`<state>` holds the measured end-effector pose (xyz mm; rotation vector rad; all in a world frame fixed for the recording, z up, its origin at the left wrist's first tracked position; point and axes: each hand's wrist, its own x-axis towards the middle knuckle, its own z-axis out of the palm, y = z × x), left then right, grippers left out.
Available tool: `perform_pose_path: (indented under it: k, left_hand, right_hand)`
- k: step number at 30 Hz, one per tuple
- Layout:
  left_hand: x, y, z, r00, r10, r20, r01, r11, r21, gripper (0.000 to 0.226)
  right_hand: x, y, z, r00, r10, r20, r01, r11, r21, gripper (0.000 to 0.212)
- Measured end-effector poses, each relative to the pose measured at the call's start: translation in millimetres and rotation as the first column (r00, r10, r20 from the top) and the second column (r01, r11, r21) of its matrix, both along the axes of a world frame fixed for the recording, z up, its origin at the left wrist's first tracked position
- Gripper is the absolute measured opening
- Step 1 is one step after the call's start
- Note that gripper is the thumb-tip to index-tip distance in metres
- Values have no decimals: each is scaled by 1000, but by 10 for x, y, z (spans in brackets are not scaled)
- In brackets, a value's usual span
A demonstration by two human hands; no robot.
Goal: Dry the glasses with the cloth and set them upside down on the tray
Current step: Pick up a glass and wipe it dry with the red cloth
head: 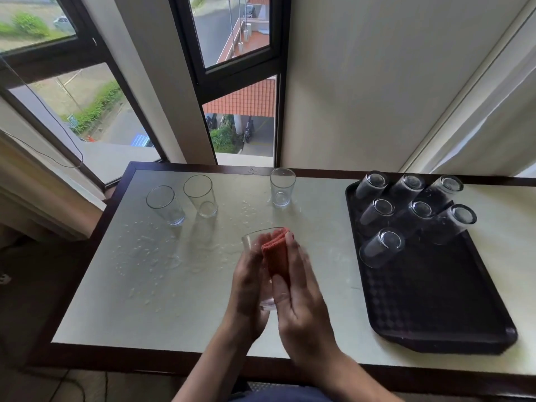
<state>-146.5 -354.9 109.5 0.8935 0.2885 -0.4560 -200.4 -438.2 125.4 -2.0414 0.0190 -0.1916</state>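
Gripped a glass in the curled left hand; pinched the orange cloth at its rim between thumb and nearly straight fingers of the right hand; left three upright glasses beyond both hands, seven upturned glasses on the tray right of the right hand.

L hand & R hand, bare forearms; dk blue garment at btm edge.
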Motion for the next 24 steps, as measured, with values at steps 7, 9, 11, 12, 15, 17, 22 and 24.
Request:
perform_pose_path:
  k: [7,9,11,12,15,17,22,24]
  left_hand:
    - [-104,-116,86,991,-21,132,-9,976,220,93]
    - [-66,-107,105,993,1,121,-27,976,217,89]
    - [-4,-66,106,994,57,96,-74,980,185,82]
    - [13,-38,95,993,86,77,-97,982,160,78]
    - [-6,20,85,995,81,54,-86,992,95,70]
    - [-57,-3,112,997,7,77,-16,992,121,56]
    - [-66,-90,206,991,-51,127,20,973,230,61]
    - [-23,-65,205,988,-41,146,8,977,215,68]
  right_hand:
    - [520,-269,65,982,-5,-188,83,908,410,52]
    - [456,-241,75,988,38,-151,29,908,419,52]
    - [240,-120,63,992,76,-105,-53,978,202,57]
    - [131,-57,81,995,82,-58,-79,995,57,61]
    - [115,-58,72,996,91,20,-89,992,-87,67]
    - [286,-136,96,996,69,-59,-65,996,68,65]
    - [432,-172,134,989,7,-146,34,959,280,58]
    - [258,-103,139,997,-8,-73,23,978,208,59]
